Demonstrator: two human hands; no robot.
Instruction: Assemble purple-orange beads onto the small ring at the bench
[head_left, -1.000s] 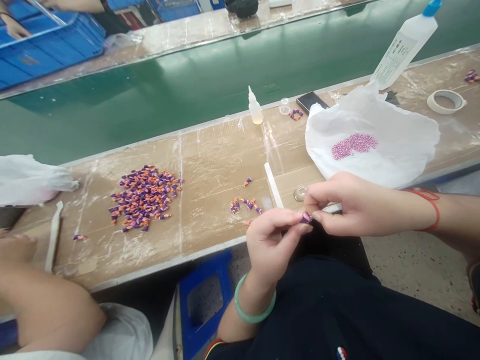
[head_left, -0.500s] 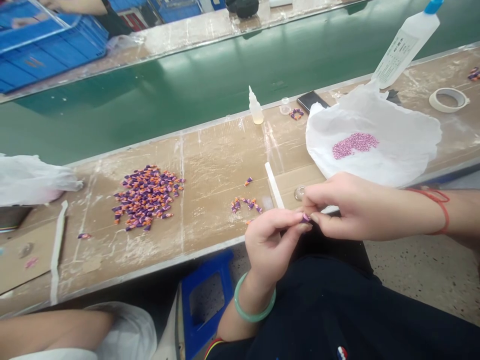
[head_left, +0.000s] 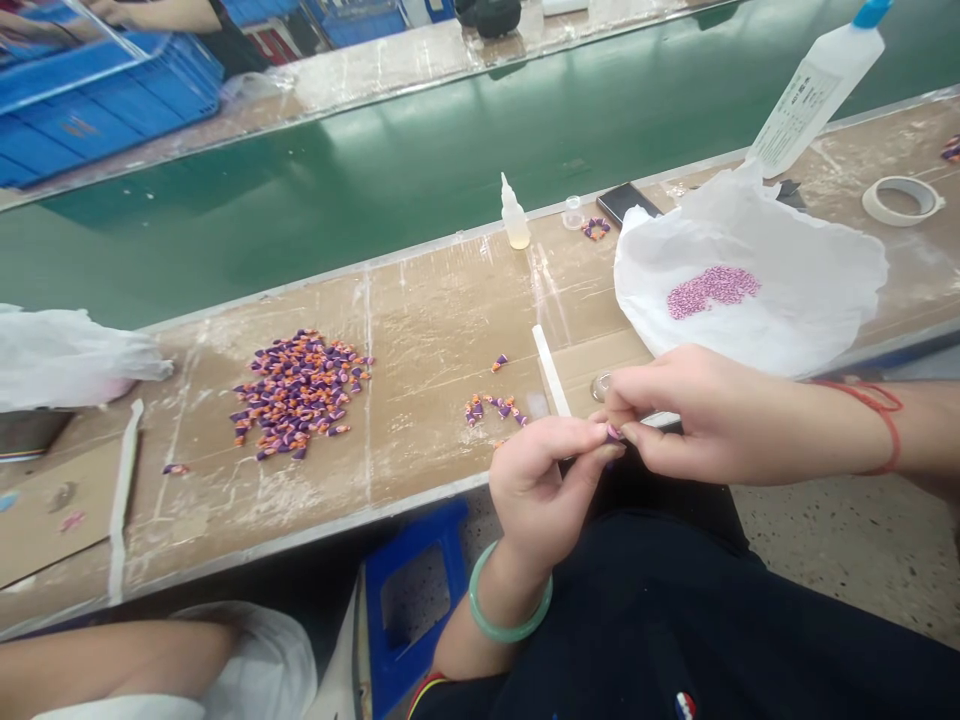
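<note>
Between the thumb and forefinger of my left hand (head_left: 541, 492) is a small purple-and-pink figurine piece (head_left: 613, 433), mostly covered by the fingertips. My right hand (head_left: 694, 412) is closed in a pinch against the same piece; whatever lies between its fingertips is hidden. Just beyond the hands, several small purple-and-orange figurines (head_left: 499, 362) lie loose on the brown-covered table (head_left: 427, 330). A large pile of the same figurines (head_left: 300, 390) spreads farther left. Near my right hand, pink bits (head_left: 712, 290) rest on crumpled white paper (head_left: 814, 265).
A small dropper bottle (head_left: 515, 215), a phone (head_left: 626, 203), a large white bottle (head_left: 817, 95) and a tape roll (head_left: 902, 201) stand or lie along the back. Beyond runs a green strip (head_left: 390, 170). Another person's leg (head_left: 112, 665) is at lower left, near a blue stool (head_left: 412, 600).
The view has shifted slightly, so the table's things appear a little farther right. Both hands keep nearly the same pose around the piece.
</note>
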